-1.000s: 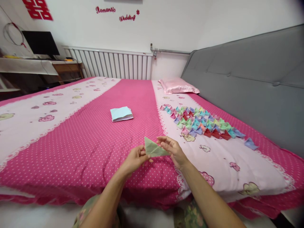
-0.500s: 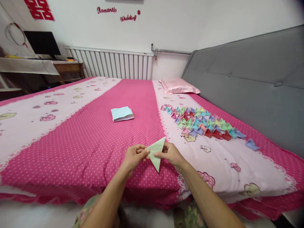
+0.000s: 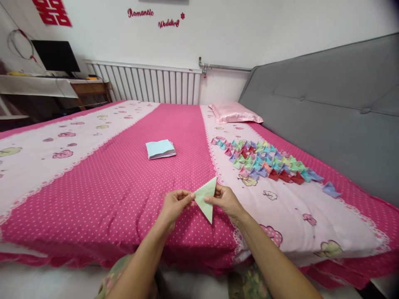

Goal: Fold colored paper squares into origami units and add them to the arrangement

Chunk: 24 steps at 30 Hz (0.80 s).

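Note:
A pale green sheet of paper (image 3: 205, 196), folded into a triangle, is held up between my two hands above the bed's near edge. My left hand (image 3: 177, 205) pinches its left corner between thumb and fingers. My right hand (image 3: 227, 202) grips the right side, thumb on the front face and fingers behind, where they are partly hidden. Beyond the hands lies a stack of square paper (image 3: 160, 148) with a light blue sheet on top. To the right, many small folded paper boats (image 3: 258, 160) in several colours stand in rows on the bedspread.
One purple paper boat (image 3: 331, 189) sits apart at the right end of the rows. The pink bedspread (image 3: 109, 199) covers the bed. A pink pillow (image 3: 235, 113) lies farther back, beside the grey headboard (image 3: 324, 108). A white radiator (image 3: 146, 83) lines the wall.
The green paper triangle has turned slightly and shifted a little to the right. My left hand's pinch now sits at its very left corner. The stack and boats are unchanged.

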Each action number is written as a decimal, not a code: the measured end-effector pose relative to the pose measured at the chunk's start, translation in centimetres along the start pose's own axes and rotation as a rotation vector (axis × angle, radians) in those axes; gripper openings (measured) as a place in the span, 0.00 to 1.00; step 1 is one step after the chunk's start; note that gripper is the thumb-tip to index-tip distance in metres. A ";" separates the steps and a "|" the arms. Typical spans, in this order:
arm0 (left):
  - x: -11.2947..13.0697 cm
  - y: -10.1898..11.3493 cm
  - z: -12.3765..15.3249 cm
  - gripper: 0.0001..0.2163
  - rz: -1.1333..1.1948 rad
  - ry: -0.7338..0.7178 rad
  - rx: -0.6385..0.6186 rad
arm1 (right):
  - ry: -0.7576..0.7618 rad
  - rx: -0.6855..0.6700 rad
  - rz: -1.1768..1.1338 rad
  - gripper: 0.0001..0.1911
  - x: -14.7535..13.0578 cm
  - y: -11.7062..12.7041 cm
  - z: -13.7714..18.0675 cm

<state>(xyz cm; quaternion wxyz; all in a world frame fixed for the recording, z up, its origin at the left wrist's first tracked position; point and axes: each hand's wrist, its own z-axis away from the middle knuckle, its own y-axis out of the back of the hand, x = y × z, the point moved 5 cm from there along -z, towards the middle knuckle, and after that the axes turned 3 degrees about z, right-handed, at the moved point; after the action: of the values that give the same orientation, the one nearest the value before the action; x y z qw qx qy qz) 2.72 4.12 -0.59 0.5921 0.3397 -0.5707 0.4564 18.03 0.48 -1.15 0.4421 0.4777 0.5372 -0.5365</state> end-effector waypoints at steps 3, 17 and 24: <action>0.2 -0.1 0.1 0.12 0.001 -0.015 -0.008 | -0.004 -0.001 0.001 0.21 0.0 -0.1 0.0; 1.6 -2.0 1.3 0.21 -0.510 -0.560 -0.003 | 0.098 0.129 0.072 0.18 0.1 -0.2 0.0; 1.0 -5.1 2.7 0.26 -0.791 -0.676 -0.242 | 0.159 0.006 -0.021 0.18 -0.1 -2.5 0.3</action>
<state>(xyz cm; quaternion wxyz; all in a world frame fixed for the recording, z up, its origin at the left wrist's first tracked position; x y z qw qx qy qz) 6.45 -0.02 1.29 0.5367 0.5865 -0.6065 -0.0057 15.60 0.21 -0.64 0.3907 0.5145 0.5740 -0.5031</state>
